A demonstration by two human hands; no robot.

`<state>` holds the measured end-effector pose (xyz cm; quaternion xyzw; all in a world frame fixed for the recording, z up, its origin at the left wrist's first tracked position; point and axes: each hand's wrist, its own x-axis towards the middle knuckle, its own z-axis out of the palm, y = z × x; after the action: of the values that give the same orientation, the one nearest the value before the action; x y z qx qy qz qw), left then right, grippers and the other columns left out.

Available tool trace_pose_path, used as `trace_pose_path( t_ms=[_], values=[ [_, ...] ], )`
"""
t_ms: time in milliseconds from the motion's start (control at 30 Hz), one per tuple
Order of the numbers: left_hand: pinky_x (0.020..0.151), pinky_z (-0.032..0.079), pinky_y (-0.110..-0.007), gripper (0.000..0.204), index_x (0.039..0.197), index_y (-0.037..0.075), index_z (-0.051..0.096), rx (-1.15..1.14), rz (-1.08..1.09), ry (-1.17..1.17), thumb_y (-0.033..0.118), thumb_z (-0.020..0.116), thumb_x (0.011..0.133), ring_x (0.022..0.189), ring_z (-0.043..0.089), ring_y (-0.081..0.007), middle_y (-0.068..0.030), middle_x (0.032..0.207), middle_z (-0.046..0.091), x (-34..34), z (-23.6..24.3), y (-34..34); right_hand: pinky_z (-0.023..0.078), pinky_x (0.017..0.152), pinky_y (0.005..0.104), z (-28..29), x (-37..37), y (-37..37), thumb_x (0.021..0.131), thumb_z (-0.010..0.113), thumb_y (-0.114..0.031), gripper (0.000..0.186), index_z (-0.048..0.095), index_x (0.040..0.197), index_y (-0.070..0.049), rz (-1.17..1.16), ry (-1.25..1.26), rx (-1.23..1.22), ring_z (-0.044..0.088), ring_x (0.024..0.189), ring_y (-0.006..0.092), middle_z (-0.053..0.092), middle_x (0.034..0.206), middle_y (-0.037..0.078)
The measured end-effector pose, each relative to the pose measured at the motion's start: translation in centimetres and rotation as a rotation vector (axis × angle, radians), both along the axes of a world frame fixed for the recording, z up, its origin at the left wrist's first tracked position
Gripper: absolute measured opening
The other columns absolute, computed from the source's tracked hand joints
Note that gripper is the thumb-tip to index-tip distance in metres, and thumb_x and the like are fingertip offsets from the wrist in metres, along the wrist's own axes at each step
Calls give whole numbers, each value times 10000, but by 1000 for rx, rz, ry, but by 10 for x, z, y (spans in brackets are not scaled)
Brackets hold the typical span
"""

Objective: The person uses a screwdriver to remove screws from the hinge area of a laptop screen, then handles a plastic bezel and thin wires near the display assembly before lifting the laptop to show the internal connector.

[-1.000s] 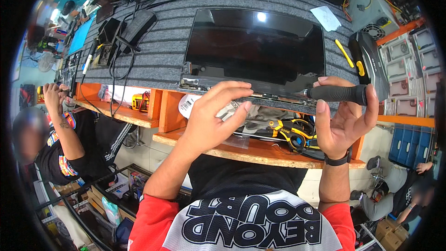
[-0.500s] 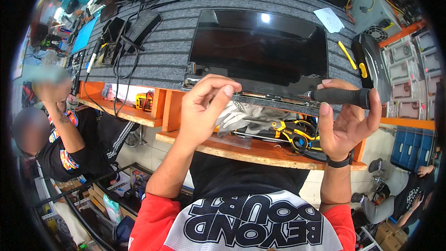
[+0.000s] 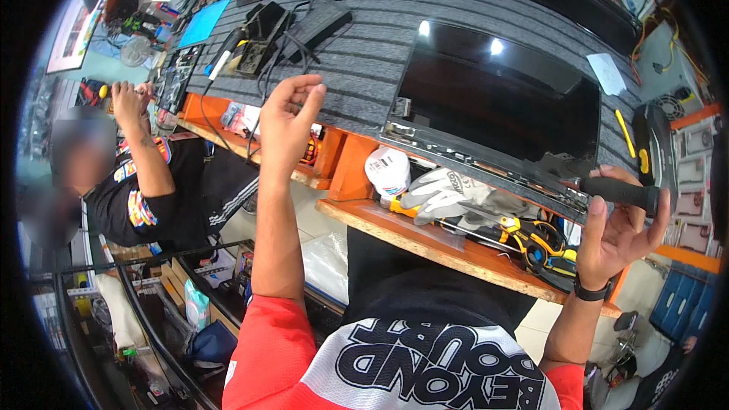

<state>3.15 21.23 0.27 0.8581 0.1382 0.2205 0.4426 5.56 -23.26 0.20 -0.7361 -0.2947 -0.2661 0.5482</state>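
Observation:
A dark laptop screen panel (image 3: 497,95) lies on the ribbed grey mat, its near edge exposing a strip of metal and small parts. My right hand (image 3: 619,231) is closed round the black handle of a screwdriver (image 3: 624,193) at the panel's near right corner. The screwdriver's tip is hard to make out against the dark edge. Away to the left of the panel, my left hand (image 3: 288,118) is raised near the mat's front edge. Its fingers are curled in toward the thumb; whatever they may hold is too small to see.
Under the mat, an orange wooden shelf (image 3: 456,239) holds grey-white gloves (image 3: 448,196), yellow-black pliers (image 3: 535,243) and a white roll (image 3: 387,171). A black adapter (image 3: 319,30) with cables lies left. A yellow pry tool (image 3: 625,133) rests right. Another person (image 3: 144,175) works at the left.
My left hand has left the panel's near edge and moved out to the left. The view has turned, shifting the panel rightward; my right hand still holds the screwdriver at the panel's right corner.

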Motion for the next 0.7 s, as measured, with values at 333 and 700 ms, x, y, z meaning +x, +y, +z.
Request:
trace_pose_path(
  t_ms=[333,700],
  values=[
    [728,510,-318,250,1162,45,763,487,-202,34,124,773,926,793,623,-174,-64,948,691,36,-7,-16,573,966,431,-3,2,4,953,642,68,847,148,1604,-154,-29,14,-13,702,1071,304,653,1227,312],
    [756,564,-400,88,986,74,754,788,-281,19,136,737,925,870,706,-289,-73,979,697,49,-1,-31,575,945,425,2,2,5,947,648,74,869,124,1607,-134,-38,14,28,710,1040,304,666,1197,302]
  ],
)
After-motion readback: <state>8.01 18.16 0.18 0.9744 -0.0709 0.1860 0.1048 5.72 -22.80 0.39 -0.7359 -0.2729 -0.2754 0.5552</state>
